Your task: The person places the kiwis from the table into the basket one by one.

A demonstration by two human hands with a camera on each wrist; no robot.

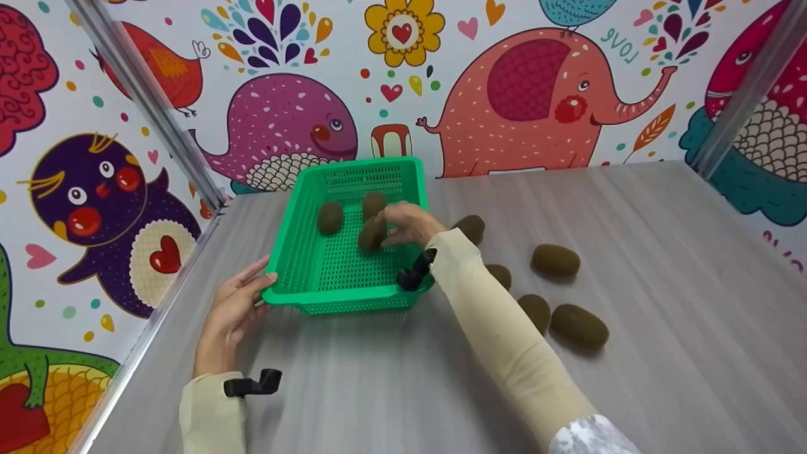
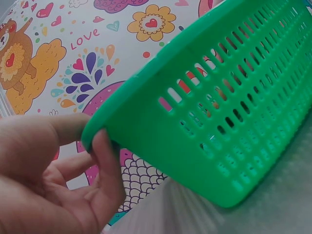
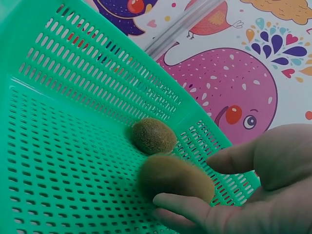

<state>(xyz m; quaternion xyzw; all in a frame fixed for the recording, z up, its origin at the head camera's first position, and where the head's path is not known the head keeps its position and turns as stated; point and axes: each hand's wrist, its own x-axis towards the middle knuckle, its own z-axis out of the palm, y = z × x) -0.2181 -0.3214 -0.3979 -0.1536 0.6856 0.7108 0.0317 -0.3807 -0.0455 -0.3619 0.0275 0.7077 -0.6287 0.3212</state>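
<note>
Leftmost, around nine o'clock, we see a printed penguin (image 1: 113, 217). To its right, the left hand (image 1: 233, 306) pinches the rim of the green basket (image 1: 347, 295) at the basket's eight o'clock corner. Inside, we find one kiwi (image 1: 330, 218) at ten o'clock, a second kiwi (image 1: 372, 234) at three and a third kiwi (image 1: 374, 203) at one. The right hand (image 1: 413, 224) reaches in from four o'clock, fingers and thumb spread moderately wide about the second kiwi, which is blurred in the right wrist view; we cannot tell whether they grip it. Beyond the basket's right side, we count five loose kiwis (image 1: 555, 261) on the grey table (image 1: 681, 265), between three and four o'clock of the basket, the nearest partly hidden by the right sleeve (image 1: 510, 340). Behind, at one o'clock, we see a printed elephant (image 1: 523, 132).
</note>
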